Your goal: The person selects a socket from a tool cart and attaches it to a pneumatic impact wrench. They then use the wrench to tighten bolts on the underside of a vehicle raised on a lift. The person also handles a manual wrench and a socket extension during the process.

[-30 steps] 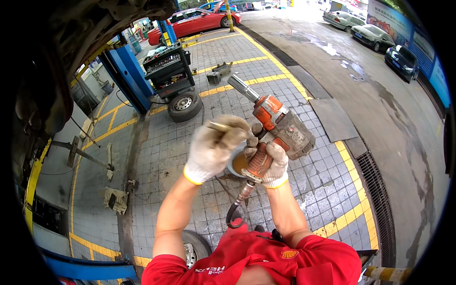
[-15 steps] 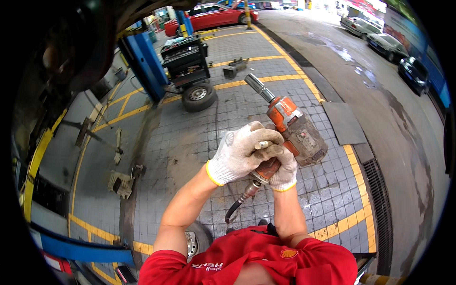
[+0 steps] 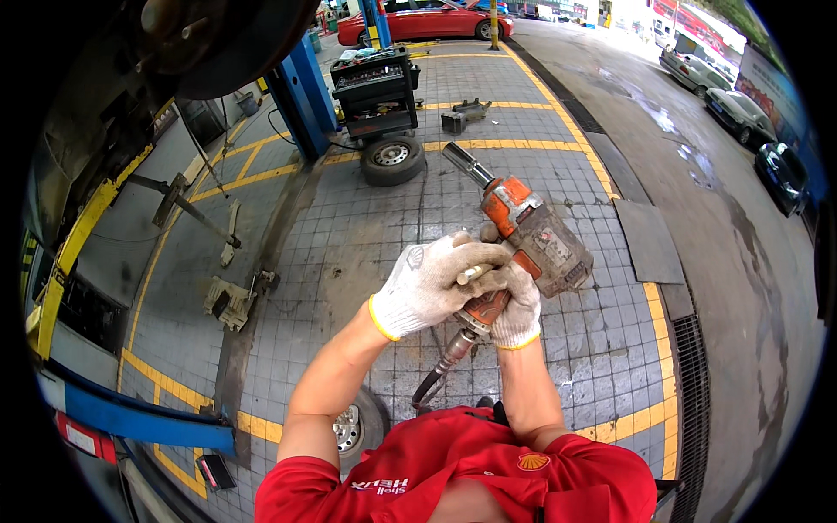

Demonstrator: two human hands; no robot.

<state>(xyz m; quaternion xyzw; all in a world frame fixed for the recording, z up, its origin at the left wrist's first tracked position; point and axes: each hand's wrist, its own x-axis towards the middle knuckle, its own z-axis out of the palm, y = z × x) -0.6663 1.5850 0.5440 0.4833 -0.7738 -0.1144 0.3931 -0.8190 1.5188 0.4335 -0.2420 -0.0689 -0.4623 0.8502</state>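
An orange and grey impact wrench (image 3: 551,248) is held in front of me, its long chrome socket (image 3: 467,165) pointing up and to the left. Wrapped round its handle is my right hand (image 3: 520,314), in a white knitted glove. My left hand (image 3: 436,283), gloved too, is closed against the handle beside the right one. A small pale stub (image 3: 472,275) shows between the left fingers; its kind is unclear. From the handle's base a metal coupling (image 3: 455,348) leads into a black air hose (image 3: 425,386).
A black tool cart (image 3: 375,91) stands ahead beside a blue lift post (image 3: 302,105). One wheel (image 3: 392,160) lies before the cart, another wheel (image 3: 357,427) by my body. A dark car part hangs overhead at upper left. A drain grate (image 3: 693,383) runs along the right.
My view has shifted, so the cart and wheel sit further right and higher. The wrench and both hands have moved slightly left; the grip looks the same.
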